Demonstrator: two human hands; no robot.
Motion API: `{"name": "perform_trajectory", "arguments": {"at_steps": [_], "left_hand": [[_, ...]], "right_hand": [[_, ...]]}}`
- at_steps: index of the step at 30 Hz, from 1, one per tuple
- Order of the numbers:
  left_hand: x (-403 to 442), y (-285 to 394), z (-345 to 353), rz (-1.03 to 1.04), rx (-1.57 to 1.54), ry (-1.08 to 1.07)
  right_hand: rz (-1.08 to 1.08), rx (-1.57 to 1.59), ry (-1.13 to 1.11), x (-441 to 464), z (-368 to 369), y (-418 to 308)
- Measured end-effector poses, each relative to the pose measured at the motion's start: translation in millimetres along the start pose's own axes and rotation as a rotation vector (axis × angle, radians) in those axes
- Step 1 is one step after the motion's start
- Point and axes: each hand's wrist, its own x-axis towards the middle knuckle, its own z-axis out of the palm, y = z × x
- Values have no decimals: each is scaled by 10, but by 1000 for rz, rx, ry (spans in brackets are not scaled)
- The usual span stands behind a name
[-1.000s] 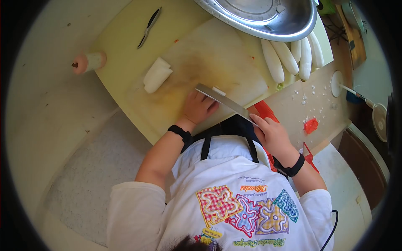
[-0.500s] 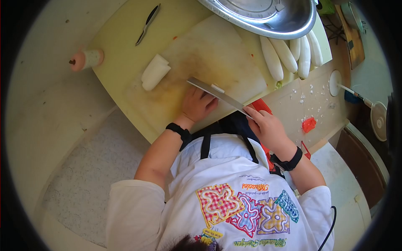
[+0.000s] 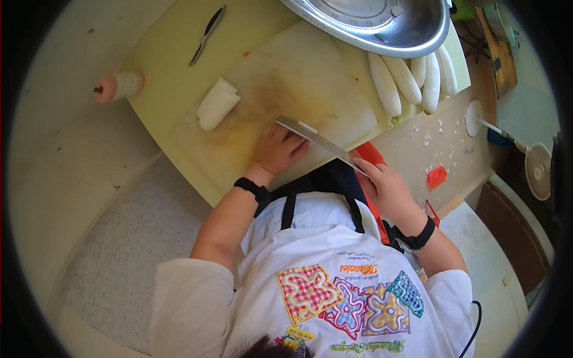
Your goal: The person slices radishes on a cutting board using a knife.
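My right hand (image 3: 387,188) grips the handle end of a broad kitchen knife (image 3: 322,142), whose blade slants up and left across the near part of the cutting board (image 3: 325,71). Close behind the blade, my left hand (image 3: 278,150) rests on the board with fingers curled in, apparently around a white radish piece that they mostly hide. A small white slice (image 3: 307,126) shows at the blade's far side. Left of it lie overlapping cut white radish pieces (image 3: 218,104).
Several long peeled white radishes (image 3: 385,86) lie at the right beside a large metal basin (image 3: 370,30). A peeler (image 3: 208,36) sits at the back left, near a pink-capped bottle (image 3: 119,86). White scraps and a red piece (image 3: 437,177) are on the floor.
The knife tip has shifted slightly right and down, and the right hand has moved a little right and down. The left hand stays nearly in place.
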Motion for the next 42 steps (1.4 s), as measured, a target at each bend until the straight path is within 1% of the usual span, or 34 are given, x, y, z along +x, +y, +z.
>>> {"name": "perform_trajectory", "arguments": {"at_steps": [4,6,10,12,15,18,22,25,28,30,32,34,39,42], "left_hand": [[31,44,-4,-14,-11,34],[41,75,-8,-27,1,72],[36,53,-13,-20,11,68],[47,49,-31,-10,-18,46],[69,83,-54,-32,-15,47],[63,83,-31,-16,5,96],[47,61,-29,-7,-2,78],[13,25,10,-22,-23,58],[63,49,-4,-19,-52,58],[76,76,-16,-9,-4,89],[91,67,-31,-6,-15,103],[61,62,-33,3,-39,107],[-2,44,20,-46,-45,56],[55,65,-16,-15,-28,73]], "right_hand": [[7,-54,6,152,70,-64],[-54,-13,28,268,162,-58],[-30,10,-2,135,70,-44],[15,26,10,15,17,36],[18,-30,-13,119,67,-11],[-25,-8,-2,330,164,-92],[-39,31,0,256,130,-44],[22,72,-19,156,69,27],[62,-33,-31,221,158,35],[-58,21,48,423,345,38],[-77,7,58,542,346,-48],[-38,0,22,556,356,-69],[-38,19,22,586,343,-70],[-38,-5,36,567,397,-110]]}}
